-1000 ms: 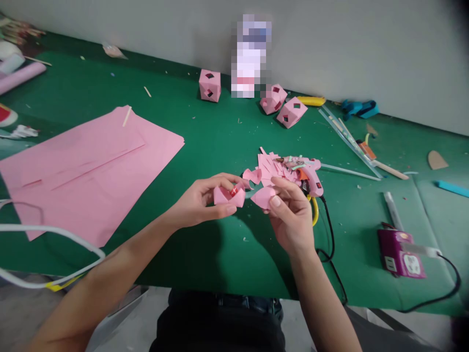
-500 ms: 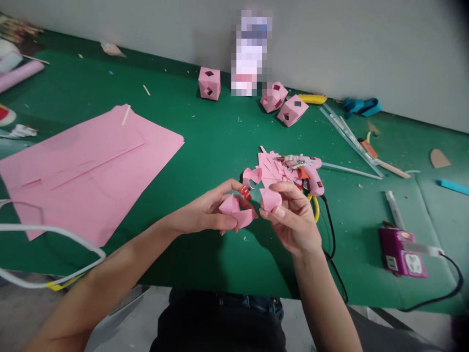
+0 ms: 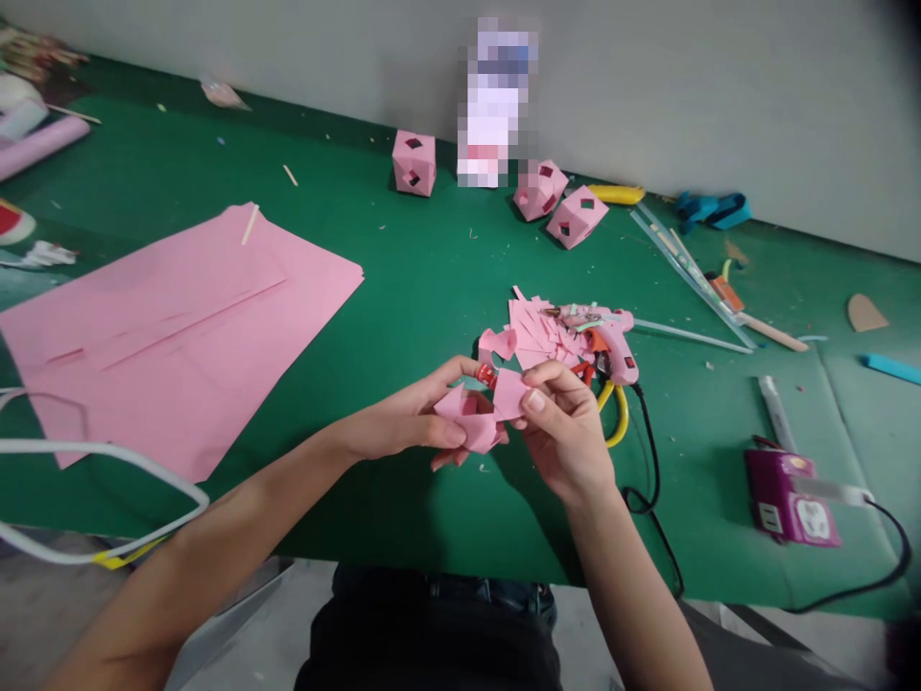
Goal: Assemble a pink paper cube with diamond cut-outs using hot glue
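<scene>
My left hand (image 3: 424,413) is closed round a folded pink paper shape (image 3: 479,430), thumb in front and fingers behind, with red wrapping on one finger. Between the thumb and fingers of my right hand (image 3: 565,417) is a small pink paper piece (image 3: 509,395), its left edge meeting the folded shape. Just beyond the hands lie pink paper scraps (image 3: 536,331) and a pink glue gun (image 3: 615,350). Yellow-handled scissors (image 3: 617,422) lie partly behind my right hand.
Large pink sheets (image 3: 187,336) cover the left of the green table (image 3: 417,259). Pink paper cubes (image 3: 414,165) stand near the wall. A purple power block (image 3: 788,494) with a cable is at right. A white curved frame (image 3: 101,449) crosses the lower left.
My right hand has moved left, bringing its pink piece against the folded shape. That piece has turned and now shows a flatter face. My left hand has stayed nearly in place.
</scene>
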`<state>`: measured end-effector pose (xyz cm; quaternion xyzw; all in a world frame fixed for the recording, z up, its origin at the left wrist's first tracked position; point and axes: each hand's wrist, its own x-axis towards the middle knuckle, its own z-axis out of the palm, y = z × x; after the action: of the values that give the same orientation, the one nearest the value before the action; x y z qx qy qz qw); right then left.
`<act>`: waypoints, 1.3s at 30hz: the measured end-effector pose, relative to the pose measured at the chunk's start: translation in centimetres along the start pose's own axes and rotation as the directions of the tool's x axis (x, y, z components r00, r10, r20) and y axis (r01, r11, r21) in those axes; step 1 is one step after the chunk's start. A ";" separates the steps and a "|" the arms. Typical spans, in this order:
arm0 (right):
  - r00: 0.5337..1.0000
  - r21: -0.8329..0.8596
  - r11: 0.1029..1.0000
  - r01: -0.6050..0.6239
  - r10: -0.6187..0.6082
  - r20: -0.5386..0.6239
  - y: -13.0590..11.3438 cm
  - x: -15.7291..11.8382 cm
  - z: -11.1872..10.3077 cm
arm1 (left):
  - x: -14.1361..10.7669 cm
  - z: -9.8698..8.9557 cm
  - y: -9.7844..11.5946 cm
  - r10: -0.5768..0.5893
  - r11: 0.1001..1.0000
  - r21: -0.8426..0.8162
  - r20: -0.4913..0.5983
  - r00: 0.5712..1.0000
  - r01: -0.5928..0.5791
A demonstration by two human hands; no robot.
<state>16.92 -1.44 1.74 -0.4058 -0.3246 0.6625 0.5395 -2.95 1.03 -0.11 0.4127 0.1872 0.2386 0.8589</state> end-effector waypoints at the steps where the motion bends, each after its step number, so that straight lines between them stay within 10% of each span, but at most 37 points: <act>1: 1.000 -0.008 1.000 -0.011 0.011 0.011 0.0 0.0 0.0 | 0.0 0.0 0.0 0.001 1.000 -0.015 0.010 1.000 -0.001; 39: 0.972 -0.234 0.947 0.218 -0.233 -0.037 0.5 -0.3 -0.8 | 1.0 0.3 0.0 0.204 0.979 0.038 -0.298 0.932 -0.202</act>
<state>17.40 -1.89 0.98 -0.4463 -0.4256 0.5414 0.5715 -1.94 1.42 -0.07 0.3914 0.2728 0.3853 0.7899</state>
